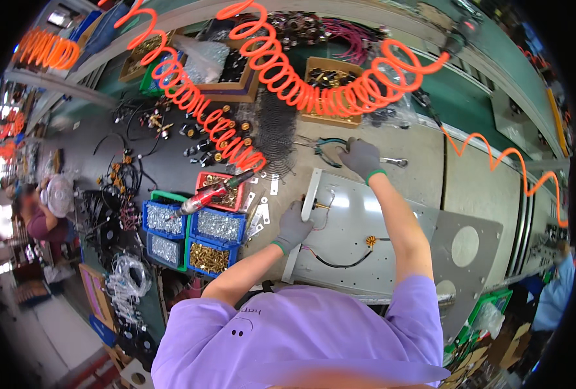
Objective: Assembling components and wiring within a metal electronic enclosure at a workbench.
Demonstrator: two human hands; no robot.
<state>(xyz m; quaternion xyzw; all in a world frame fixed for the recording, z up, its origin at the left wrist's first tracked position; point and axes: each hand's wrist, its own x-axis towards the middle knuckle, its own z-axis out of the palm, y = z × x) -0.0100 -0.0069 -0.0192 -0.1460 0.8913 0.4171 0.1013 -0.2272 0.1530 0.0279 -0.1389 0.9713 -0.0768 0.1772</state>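
Observation:
A light grey metal panel (pixel 346 220) with raised edges lies in front of me, with a small brass fitting, thin wires and a black cable on it. My left hand (pixel 293 228), in a grey glove, is closed on the panel's left raised edge. Beyond the far edge of the panel, my gloved right hand (pixel 364 159) is curled down at the bench. Teal-handled pliers (pixel 329 146) lie against its left side, and a wrench (pixel 395 161) sticks out on its right. What its fingers hold, if anything, is hidden.
Blue bins of screws (pixel 218 225) and a red bin (pixel 222 188) stand left, with a red power screwdriver (pixel 200 200) lying over them. Orange coiled hoses (pixel 301 97) hang above the bench. Cardboard boxes (pixel 330 120) stand behind. A flat grey plate (pixel 472 259) lies right.

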